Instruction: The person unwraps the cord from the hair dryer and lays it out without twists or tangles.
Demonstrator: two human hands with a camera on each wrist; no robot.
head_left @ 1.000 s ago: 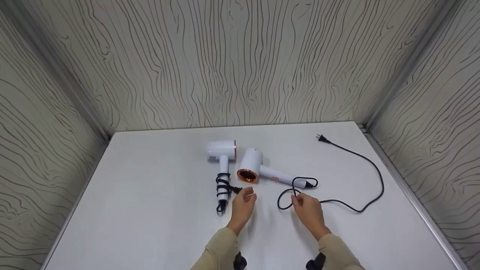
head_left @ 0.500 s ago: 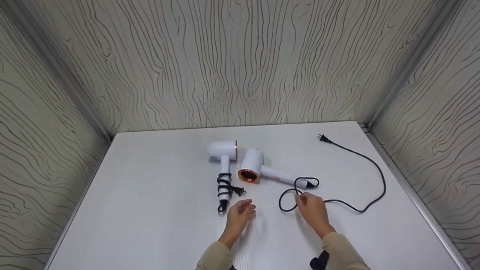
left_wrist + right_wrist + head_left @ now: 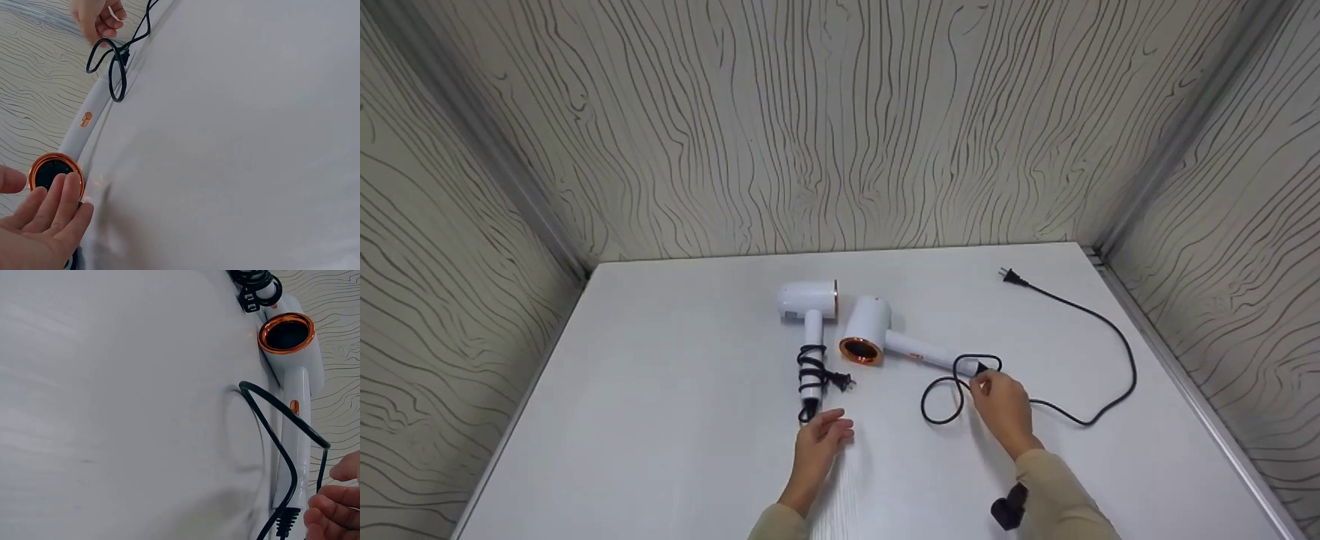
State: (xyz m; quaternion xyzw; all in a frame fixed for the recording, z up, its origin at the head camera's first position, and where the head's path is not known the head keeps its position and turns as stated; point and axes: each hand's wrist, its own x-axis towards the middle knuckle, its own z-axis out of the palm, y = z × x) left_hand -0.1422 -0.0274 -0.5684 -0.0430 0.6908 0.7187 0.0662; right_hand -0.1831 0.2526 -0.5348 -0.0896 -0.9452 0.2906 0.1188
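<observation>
Two white hair dryers with copper-coloured rims lie on the white table (image 3: 682, 390). The left hair dryer (image 3: 810, 300) has its black cord wound round the handle, with the plug (image 3: 842, 381) sticking out beside it. The right hair dryer (image 3: 866, 330) lies with its handle slanting right and its black cord (image 3: 1125, 337) loose, looped near the handle end. My left hand (image 3: 815, 454) hovers just below the wound handle, fingers relaxed, holding nothing. My right hand (image 3: 1005, 412) is beside the loop and handle end. In the right wrist view its thumb and fingers (image 3: 332, 509) are apart, near the cord.
The loose cord curves out to the right and back to its plug (image 3: 1012, 277) near the far right corner. Wood-patterned panels (image 3: 840, 127) stand behind the table and on both sides.
My left hand has drawn back from the wound cord's plug, down and to the left. My right hand has moved slightly right, away from the cord loop, which stays on the table.
</observation>
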